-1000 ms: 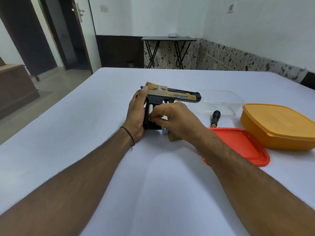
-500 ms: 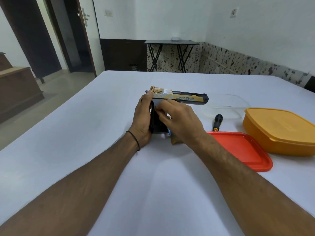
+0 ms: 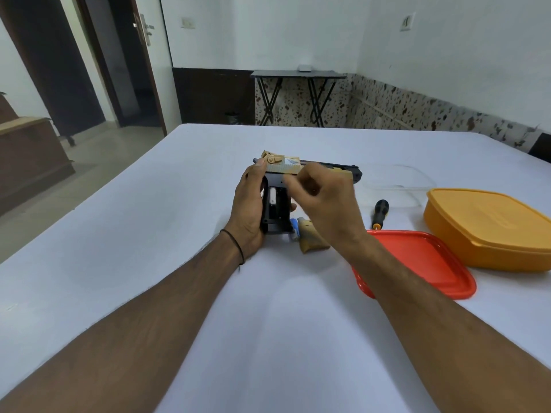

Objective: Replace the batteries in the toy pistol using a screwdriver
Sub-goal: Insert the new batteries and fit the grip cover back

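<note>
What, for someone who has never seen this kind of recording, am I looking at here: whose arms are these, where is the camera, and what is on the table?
There is no machine: these are a person's two bare arms, filmed by one wide-angle camera worn on the head, looking forward and down. The left hand grips the toy pistol by its handle, which is open, with a white battery showing inside. The right hand hovers over the pistol with curled fingers; the blur hides whether it pinches anything. On the white table lie a tan cover piece, a screwdriver, a red lid, an orange box and a clear container.
</note>
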